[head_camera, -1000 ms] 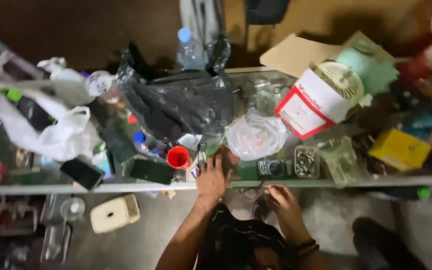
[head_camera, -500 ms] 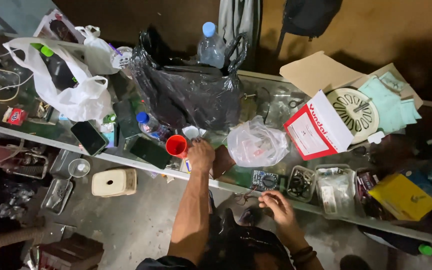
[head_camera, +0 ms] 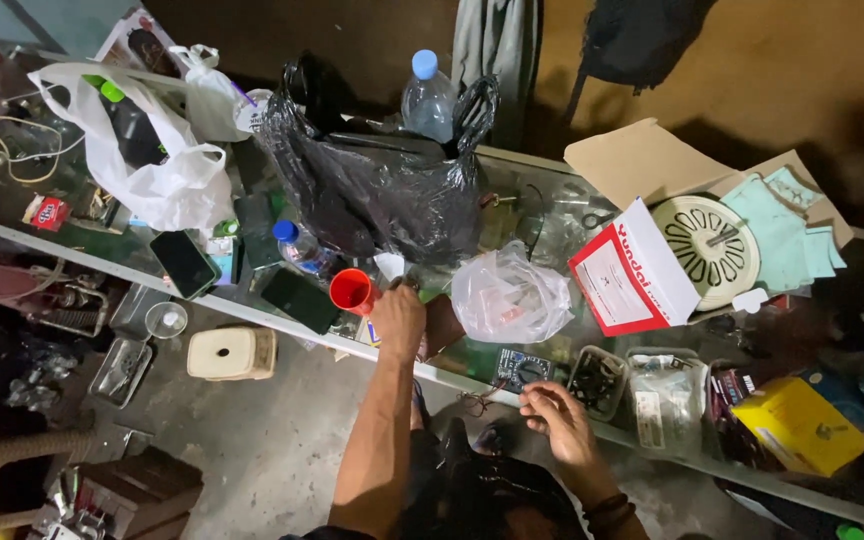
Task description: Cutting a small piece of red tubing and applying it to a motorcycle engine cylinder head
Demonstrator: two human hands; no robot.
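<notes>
My left hand [head_camera: 399,318] reaches straight up onto the glass surface [head_camera: 512,362], fingers curled shut on something small I can't make out, just beside the red cup [head_camera: 353,291]. My right hand [head_camera: 559,422] hovers at the near edge, fingers loosely pinched, just below the small circuit board [head_camera: 522,366].

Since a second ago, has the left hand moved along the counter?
Yes. The left hand has slid leftward from beside the clear plastic bag and now sits right next to the red cup, with its fingers nearly touching it.
</notes>
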